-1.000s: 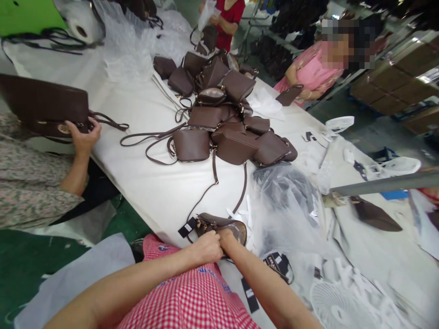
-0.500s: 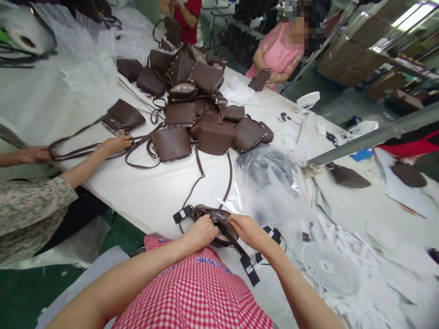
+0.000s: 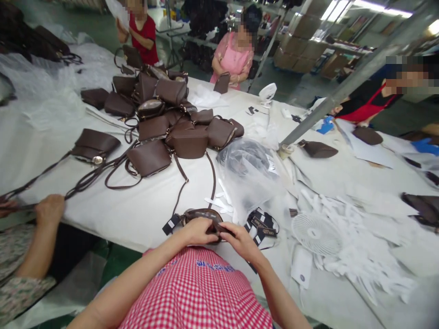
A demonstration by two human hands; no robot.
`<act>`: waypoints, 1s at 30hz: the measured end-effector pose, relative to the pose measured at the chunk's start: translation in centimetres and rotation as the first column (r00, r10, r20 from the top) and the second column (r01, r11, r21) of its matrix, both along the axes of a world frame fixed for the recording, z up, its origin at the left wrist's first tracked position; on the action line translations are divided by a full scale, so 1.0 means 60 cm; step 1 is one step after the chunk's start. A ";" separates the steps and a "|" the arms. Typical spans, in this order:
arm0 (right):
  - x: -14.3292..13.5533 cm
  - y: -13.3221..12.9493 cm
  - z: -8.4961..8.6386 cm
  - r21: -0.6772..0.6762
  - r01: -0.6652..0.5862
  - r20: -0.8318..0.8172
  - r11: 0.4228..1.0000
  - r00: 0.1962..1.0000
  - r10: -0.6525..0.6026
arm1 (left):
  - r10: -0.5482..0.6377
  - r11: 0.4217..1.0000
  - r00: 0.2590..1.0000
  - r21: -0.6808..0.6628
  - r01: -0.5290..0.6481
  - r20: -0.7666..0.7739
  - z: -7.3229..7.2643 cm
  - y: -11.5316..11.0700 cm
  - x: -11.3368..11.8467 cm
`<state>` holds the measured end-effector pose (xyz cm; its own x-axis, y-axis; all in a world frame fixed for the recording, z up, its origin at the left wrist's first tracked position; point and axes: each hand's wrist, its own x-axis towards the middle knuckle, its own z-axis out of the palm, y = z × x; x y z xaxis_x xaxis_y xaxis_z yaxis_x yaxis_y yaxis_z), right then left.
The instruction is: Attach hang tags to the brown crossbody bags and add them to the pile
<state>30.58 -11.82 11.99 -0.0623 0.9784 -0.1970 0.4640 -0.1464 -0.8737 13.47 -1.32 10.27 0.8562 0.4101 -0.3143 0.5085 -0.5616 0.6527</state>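
Note:
A small dark brown handbag point(image 3: 206, 213) lies at the table's near edge, close against my checked apron. My left hand point(image 3: 199, 231) is closed on its near side, thumb pointing right. My right hand point(image 3: 240, 238) pinches the bag's right side, its fingertips close to my left thumb. What exactly lies between the fingers is partly hidden. A black hang tag point(image 3: 170, 224) sticks out at the bag's left. Just right of my right hand lies a bunch of black tags point(image 3: 262, 226) with cords.
Brown handbags point(image 3: 188, 142) are heaped beyond the hands. A clear plastic bag point(image 3: 254, 171), a white fan point(image 3: 317, 233) and white strips lie to the right. A metal pole point(image 3: 325, 105) slants over the table. A co-worker's hand point(image 3: 50, 212) pulls bag straps at left; other people stand behind.
My view has swung right and up. My hands have drawn closer together on the handbag, and its dark strap no longer stands out below. The co-worker's hands have pulled the straps toward the left.

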 end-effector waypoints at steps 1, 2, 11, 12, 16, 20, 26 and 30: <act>-0.004 0.006 0.002 0.020 0.015 -0.005 1.000 1.000 -0.015 | 0.063 0.997 0.998 0.036 -0.064 0.029 0.001 0.002 0.000; -0.009 0.014 0.004 0.049 0.022 0.000 0.999 1.000 -0.022 | 0.118 0.989 0.991 0.082 -0.122 0.060 0.002 0.005 0.001; 0.003 0.047 -0.004 0.196 0.082 0.148 0.977 0.983 -0.112 | 0.259 0.954 0.942 -0.208 -0.215 0.215 -0.002 0.050 -0.008; 0.012 0.039 -0.015 0.154 0.124 0.177 0.980 0.972 -0.151 | 0.308 0.941 0.931 -0.207 -0.267 0.197 -0.003 0.055 -0.012; 0.028 0.006 -0.055 -0.076 0.198 0.154 0.977 0.971 -0.185 | 0.400 0.910 0.895 0.034 -0.414 0.199 -0.005 0.057 -0.025; 0.016 -0.007 -0.075 -0.091 0.316 0.109 0.944 0.946 -0.307 | 0.349 0.863 0.873 0.246 -0.441 0.339 0.011 0.029 -0.029; 0.012 -0.012 -0.091 -0.122 0.440 -0.156 0.889 0.876 -0.455 | -0.264 0.907 0.929 0.395 0.148 0.259 0.034 -0.012 -0.004; 0.009 -0.012 -0.091 -0.160 0.527 -0.298 0.835 0.780 -0.550 | -0.215 0.901 0.964 0.413 0.133 0.159 0.014 -0.016 0.019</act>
